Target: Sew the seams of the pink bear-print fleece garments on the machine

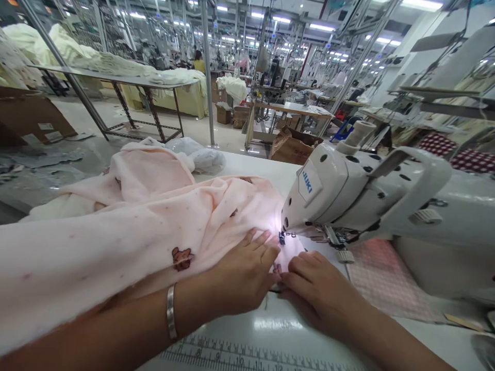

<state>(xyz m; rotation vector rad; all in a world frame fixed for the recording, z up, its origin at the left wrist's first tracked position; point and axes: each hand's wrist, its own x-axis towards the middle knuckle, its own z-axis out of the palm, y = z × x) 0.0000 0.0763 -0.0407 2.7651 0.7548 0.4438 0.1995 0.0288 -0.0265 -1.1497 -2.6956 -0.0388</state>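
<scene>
Pale pink fleece fabric with small brown bear prints spreads over the left of the sewing table and runs under the head of a white JUKI sewing machine. My left hand rests on it just left of the lit presser foot, fingers spread over the cloth and thumb at its near edge. Closed on that same edge is my right hand, its fingertips in front of the foot and close to my left thumb. What lies beneath both sets of fingertips is hidden. A silver bangle circles my left wrist.
A printed ruler scale runs along the table's near edge. Pink checked cloth lies under the machine arm. Behind the table stand a brown carton, a metal pole and a long bench with cream fabric. Clear plastic sits behind the fabric.
</scene>
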